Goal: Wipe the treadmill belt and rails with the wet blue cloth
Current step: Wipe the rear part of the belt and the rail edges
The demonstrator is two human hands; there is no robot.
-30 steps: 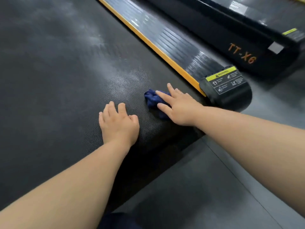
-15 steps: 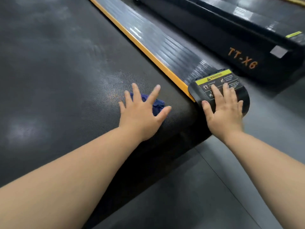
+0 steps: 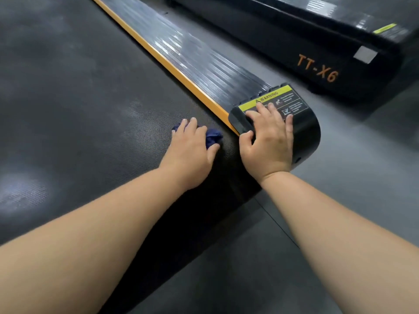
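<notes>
Blue cloth (image 3: 213, 137), dark, crumpled, on belt (image 3: 90, 105) under flat left hand (image 3: 190, 152); right hand (image 3: 269, 146) flat on end cap (image 3: 308, 132).

Both arms reach forward — left hand (image 3: 190, 150) palm-down, right hand (image 3: 269, 143) flat, fingers spread

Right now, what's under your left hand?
The blue cloth, bunched on the belt. Its edges show beside the thumb and at the fingertips of the left hand. The palm covers the rest of the cloth.

Mid-frame, the left hand (image 3: 192, 155) is pressing the blue cloth (image 3: 214, 135) onto the belt (image 3: 90, 98); just right, the right hand (image 3: 269, 143) is lying flat on the end cap (image 3: 306, 132).
</notes>
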